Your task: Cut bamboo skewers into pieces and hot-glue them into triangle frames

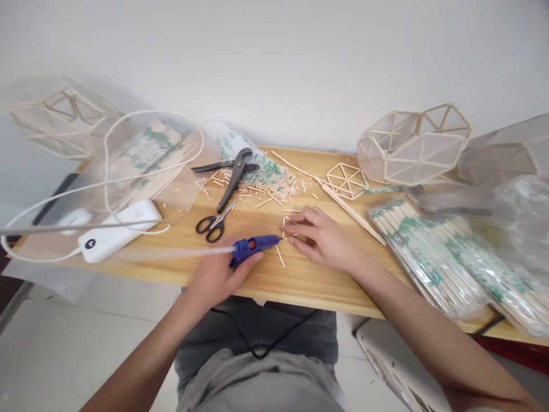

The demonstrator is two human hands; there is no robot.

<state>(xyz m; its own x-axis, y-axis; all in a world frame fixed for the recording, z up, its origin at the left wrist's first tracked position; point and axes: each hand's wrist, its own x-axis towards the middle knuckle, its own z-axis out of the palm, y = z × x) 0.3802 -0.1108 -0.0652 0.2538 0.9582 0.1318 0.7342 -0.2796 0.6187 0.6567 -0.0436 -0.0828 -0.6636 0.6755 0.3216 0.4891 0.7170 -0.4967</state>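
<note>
My left hand (218,273) is wrapped round a blue glue gun (257,244) with a long glue stick poking out of its back end. The gun's nozzle meets several short wooden sticks (280,256) on the table in front of me. My right hand (322,237) reaches in from the right, its thumb and fingertips closed on a small wooden stick (291,235) beside the nozzle. Whether the nozzle touches that stick, I cannot tell. Past the hands lies a flat hexagon of sticks (346,181) with spokes.
Scissors (211,227) and black pliers (234,178) lie beyond my left hand, near scattered stick offcuts (274,191). A white power bank (120,230) with a cable is at left. Bagged sticks (429,257) fill the right side. Polyhedral stick frames (414,146) stand behind.
</note>
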